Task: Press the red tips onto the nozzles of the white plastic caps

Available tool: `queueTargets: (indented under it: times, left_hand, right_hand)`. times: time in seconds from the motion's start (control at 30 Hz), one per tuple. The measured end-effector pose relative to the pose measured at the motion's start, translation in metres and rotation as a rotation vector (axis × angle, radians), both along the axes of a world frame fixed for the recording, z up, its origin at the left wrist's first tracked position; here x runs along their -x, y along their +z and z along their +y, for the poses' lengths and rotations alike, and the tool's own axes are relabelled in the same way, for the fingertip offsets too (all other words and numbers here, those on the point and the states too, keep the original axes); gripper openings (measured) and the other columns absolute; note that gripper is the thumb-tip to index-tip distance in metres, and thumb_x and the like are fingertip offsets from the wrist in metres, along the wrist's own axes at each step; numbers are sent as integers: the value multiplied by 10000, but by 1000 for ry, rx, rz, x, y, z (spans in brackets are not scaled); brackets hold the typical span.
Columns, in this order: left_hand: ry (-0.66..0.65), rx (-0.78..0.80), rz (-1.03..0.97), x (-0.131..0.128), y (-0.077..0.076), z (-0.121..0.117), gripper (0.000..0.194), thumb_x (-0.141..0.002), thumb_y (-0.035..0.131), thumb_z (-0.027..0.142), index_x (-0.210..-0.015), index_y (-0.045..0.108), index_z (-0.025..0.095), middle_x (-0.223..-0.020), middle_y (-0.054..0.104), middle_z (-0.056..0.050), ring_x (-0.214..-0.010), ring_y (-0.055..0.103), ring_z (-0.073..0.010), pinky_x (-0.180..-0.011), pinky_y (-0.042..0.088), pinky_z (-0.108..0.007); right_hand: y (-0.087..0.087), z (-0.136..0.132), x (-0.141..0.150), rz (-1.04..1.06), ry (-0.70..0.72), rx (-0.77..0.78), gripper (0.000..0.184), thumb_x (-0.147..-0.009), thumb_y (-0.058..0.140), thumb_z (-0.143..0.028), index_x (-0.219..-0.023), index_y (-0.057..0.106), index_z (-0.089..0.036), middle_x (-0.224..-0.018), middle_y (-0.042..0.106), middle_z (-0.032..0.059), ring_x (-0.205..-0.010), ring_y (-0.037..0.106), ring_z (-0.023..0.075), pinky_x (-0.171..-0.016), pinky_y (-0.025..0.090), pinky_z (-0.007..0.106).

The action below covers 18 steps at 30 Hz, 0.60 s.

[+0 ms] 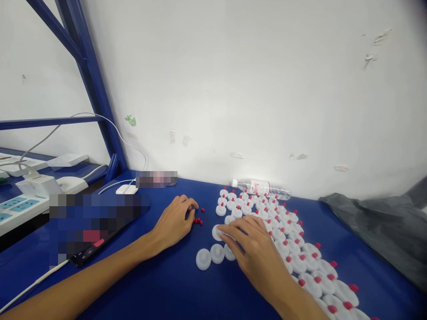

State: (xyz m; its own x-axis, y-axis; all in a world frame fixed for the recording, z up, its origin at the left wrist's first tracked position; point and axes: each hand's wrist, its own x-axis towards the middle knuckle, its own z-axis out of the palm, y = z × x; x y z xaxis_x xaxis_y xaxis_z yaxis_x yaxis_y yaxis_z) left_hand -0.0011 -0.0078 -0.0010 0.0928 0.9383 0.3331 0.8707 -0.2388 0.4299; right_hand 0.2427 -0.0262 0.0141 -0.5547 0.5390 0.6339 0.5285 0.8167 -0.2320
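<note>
My left hand [176, 220] rests on the blue tabletop with its fingers curled; the thumb and forefinger tips are a little apart, and I see nothing between them. Right beside its fingertips lie several small red caps [199, 221], with one more red cap [203, 210] just beyond. My right hand [255, 249] has its thumb and fingertips on a round white lid [216, 233], which they partly cover. Nearer me are a plain white lid [203, 259] and another white lid [217, 253] without red tips. A third lid [229, 252] is partly hidden by my right hand.
Rows of white lids with red tips [296, 246] spread across the right side. A clear plastic bottle [262, 187] lies by the wall. Dark grey cloth [373, 231] covers the right edge. On the left are a blurred dark device [110, 249], cables and a power strip [20, 206].
</note>
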Motion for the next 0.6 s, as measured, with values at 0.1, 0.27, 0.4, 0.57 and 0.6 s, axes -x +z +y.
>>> queueTargets:
  times: [0.1,0.27,0.4,0.57,0.6]
  left_hand:
    - [5,6,-1,-1,1,0,196,-940,450,212,-988,640,225,-960,604,-43,-934,551,-233,-822,443,-382]
    - [4,4,-1,-2,2,-1,209,-958,424,226,-965,633,226,-948,609,-37,-939,544,-234,-826,435,-388]
    - [-1,7,-9,-2,3,-2,241,-978,390,233,-955,630,226,-968,617,-39,-942,543,-234,-837,427,-394]
    - [-13,-9,-29,-2,4,-4,254,-985,378,242,-939,628,229,-944,622,-43,-930,541,-240,-818,429,-391]
    - [-14,-16,-33,-2,4,-4,257,-986,374,240,-938,626,229,-944,623,-43,-932,540,-241,-819,429,-390]
  right_hand:
    - [-2,0,3,-34,1,49,205,-984,531,-158,-1101,663,-263,-911,677,25,-875,585,229,-885,427,462]
    - [0,-1,1,-56,-80,132,247,-1013,490,-256,-1217,628,-277,-1121,661,56,-1064,572,249,-964,429,472]
    - [4,0,-2,-118,-157,154,331,-1036,408,-346,-1308,587,-288,-1360,562,67,-1293,461,269,-1084,376,510]
    - [9,18,8,-278,-194,160,427,-1052,323,-407,-1387,555,-281,-1423,561,47,-1422,358,272,-1184,260,534]
    - [10,23,13,-314,-200,144,431,-1052,321,-414,-1369,577,-277,-1393,591,51,-1414,376,278,-1189,247,542]
